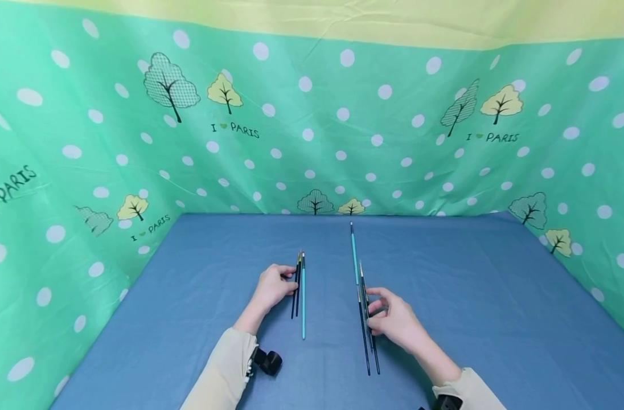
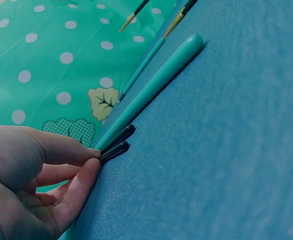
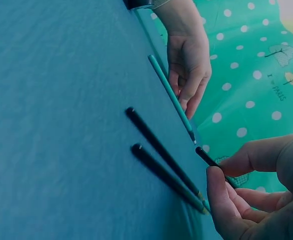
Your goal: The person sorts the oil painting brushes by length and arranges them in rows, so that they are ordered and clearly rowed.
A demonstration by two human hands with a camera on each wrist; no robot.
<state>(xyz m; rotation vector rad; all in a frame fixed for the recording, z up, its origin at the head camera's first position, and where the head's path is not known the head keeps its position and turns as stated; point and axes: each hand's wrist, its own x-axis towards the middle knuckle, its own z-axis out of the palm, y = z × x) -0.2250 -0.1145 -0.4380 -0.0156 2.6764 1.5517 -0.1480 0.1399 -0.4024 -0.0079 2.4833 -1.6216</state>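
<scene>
My left hand (image 1: 273,286) pinches two black paintbrushes (image 2: 117,150) between thumb and index finger; their handle ends stick out past the fingertips. Directly right of them a turquoise paintbrush (image 1: 304,302) lies on the cloth, bristles pointing away. My right hand (image 1: 396,320) grips a thin black paintbrush (image 3: 206,156) by thumb and index finger, slightly raised over the table. Below it, two more black paintbrushes (image 3: 159,142) lie side by side, handle ends toward me. Beyond those, a second turquoise paintbrush (image 1: 354,256) lies farther back. Some brush tips near the right hand are hard to separate.
A blue cloth (image 1: 214,245) covers the table. Green dotted fabric (image 1: 343,131) with tree prints hangs along the back and sides. A black wrist device (image 1: 267,361) sits on the left sleeve (image 1: 222,364).
</scene>
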